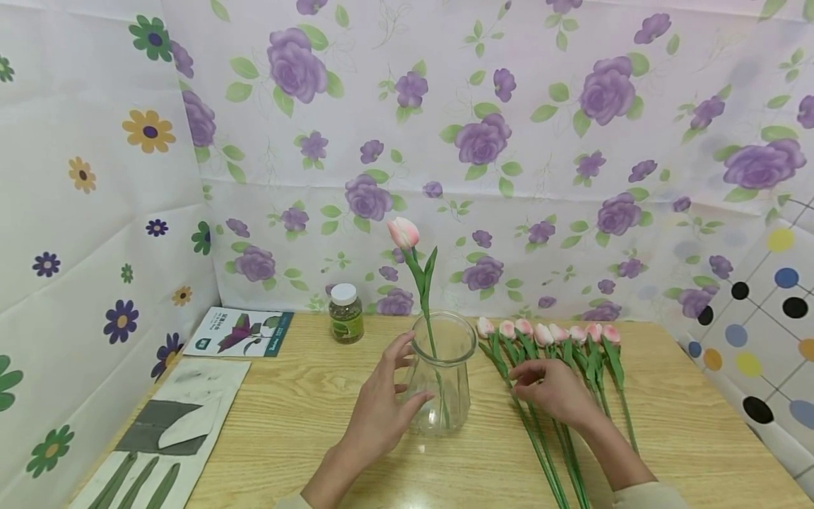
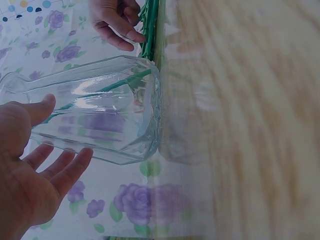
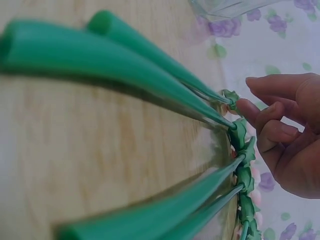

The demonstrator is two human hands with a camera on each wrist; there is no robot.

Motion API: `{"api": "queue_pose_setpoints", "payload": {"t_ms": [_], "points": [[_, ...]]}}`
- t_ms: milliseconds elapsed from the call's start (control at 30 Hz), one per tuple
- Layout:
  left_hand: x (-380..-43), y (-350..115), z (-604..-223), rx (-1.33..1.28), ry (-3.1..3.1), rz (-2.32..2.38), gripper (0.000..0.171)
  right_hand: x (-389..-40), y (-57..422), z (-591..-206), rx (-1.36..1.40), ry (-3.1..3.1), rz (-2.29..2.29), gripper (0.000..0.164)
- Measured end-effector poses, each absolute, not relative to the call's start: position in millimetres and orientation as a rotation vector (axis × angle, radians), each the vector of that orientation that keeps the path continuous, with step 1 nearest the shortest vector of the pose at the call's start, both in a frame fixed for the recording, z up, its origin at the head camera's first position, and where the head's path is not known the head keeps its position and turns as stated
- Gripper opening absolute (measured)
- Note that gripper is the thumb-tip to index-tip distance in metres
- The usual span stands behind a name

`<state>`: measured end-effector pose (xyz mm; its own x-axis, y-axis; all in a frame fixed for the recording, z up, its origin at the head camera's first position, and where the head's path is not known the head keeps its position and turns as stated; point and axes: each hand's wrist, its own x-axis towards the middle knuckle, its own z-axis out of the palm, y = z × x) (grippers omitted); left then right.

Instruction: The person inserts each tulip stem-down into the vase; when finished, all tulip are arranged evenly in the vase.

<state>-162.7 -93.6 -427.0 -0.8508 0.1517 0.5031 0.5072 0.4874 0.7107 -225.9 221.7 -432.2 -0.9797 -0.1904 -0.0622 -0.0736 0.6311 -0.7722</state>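
Note:
A clear glass vase (image 1: 467, 385) stands upright on the table, with one pink-and-white tulip (image 1: 403, 233) leaning in it. Beside the vase's left side is my left hand (image 1: 381, 406), fingers loosely spread and fingertips at the glass; in the left wrist view the thumb overlaps the vase (image 2: 115, 145). To the right, several pink tulips (image 1: 558, 335) lie in a row, their green stems (image 1: 540, 459) towards me. Over their leaves hovers my right hand (image 1: 556, 389), fingers loosely bent and nothing in them. In the right wrist view its fingertips are close to the leaves (image 3: 237, 131).
A small jar with a white lid (image 1: 346, 318) stands at the back, left of the vase. Further left lie a printed booklet (image 1: 238, 332) and a pale sheet with grey and green shapes (image 1: 172, 417). Flower-patterned cloth (image 1: 407, 155) hangs behind the table.

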Motion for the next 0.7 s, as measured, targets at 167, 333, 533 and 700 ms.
{"api": "queue_pose_setpoints", "payload": {"t_ms": [167,333,533,700], "points": [[-163,-94,-427,-0.553,-2.363,-1.304,0.099,-226,221,-434,-0.245,2.707,-1.270,0.022],[-162,-94,-426,-0.552,-2.362,-1.316,0.099,-227,219,-436,-0.252,2.732,-1.238,0.020],[-163,-94,-426,-0.544,-2.372,-1.323,0.099,-227,215,-437,-0.276,2.762,-1.199,0.016],[-162,-94,-426,-0.523,-2.385,-1.345,0.099,-227,211,-437,-0.282,2.787,-1.190,0.015]]}}
